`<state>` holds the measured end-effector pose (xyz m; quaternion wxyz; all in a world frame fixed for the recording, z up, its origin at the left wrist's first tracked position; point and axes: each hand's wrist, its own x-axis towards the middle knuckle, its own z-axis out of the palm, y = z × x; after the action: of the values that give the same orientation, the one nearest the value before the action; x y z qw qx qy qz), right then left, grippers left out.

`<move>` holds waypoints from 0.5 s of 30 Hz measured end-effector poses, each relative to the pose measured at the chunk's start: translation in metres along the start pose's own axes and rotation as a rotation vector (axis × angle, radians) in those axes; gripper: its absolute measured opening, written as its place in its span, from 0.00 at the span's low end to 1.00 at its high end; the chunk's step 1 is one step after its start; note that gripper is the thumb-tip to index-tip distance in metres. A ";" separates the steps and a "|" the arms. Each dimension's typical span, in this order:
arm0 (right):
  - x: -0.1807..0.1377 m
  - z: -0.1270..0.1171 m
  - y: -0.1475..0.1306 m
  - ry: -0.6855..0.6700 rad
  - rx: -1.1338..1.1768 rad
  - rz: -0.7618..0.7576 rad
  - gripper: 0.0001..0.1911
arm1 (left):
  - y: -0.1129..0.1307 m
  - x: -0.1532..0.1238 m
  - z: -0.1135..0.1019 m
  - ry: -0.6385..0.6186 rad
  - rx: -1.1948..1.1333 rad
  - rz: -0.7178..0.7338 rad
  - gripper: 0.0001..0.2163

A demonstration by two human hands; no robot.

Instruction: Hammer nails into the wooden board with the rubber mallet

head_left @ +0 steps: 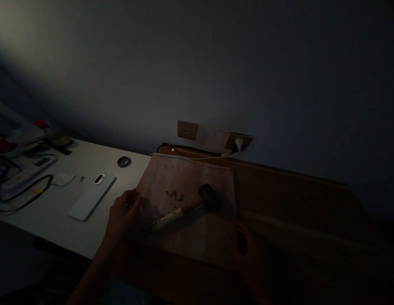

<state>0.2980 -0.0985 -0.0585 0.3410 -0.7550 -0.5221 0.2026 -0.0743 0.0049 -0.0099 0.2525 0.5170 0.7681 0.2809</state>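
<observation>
In the dim head view, a thin wooden board (pixel 190 237) lies between my two hands. My left hand (pixel 125 207) is closed at the board's left edge, its fingers curled over that side. At the right edge my right hand (pixel 247 248) curls round the board in deep shadow, its fingertips hard to see. A hammer (pixel 166 220) with a dark head and a pale, worn handle rests diagonally across the board. Several small metal screws or pins (pixel 176 196) lie loose just beyond the handle.
On the white table (pixel 95 161) at left are a white phone (pixel 92 198), a tape roll (pixel 123 161), a remote-like device (pixel 28 173) and dark cables (pixel 47 186). A brown wooden surface (pixel 285 203) extends right. A white cable (pixel 197 159) runs behind the board to a wall socket (pixel 238 142).
</observation>
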 end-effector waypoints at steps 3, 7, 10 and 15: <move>0.002 0.000 0.000 -0.031 0.000 0.019 0.27 | 0.001 0.001 0.000 0.023 0.064 0.005 0.26; 0.007 -0.006 0.007 0.001 0.025 0.070 0.27 | 0.011 -0.008 0.004 0.039 0.127 -0.013 0.24; 0.016 -0.017 0.018 0.038 0.005 0.122 0.27 | 0.017 -0.017 0.014 -0.015 0.153 0.053 0.22; 0.030 -0.054 0.045 0.127 -0.098 0.206 0.28 | 0.021 -0.032 0.040 -0.186 0.205 0.360 0.18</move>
<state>0.3745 -0.0977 -0.0528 0.3135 -0.8318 -0.4284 0.1623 -0.0226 -0.0114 -0.0210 0.2143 0.6925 0.6612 0.1931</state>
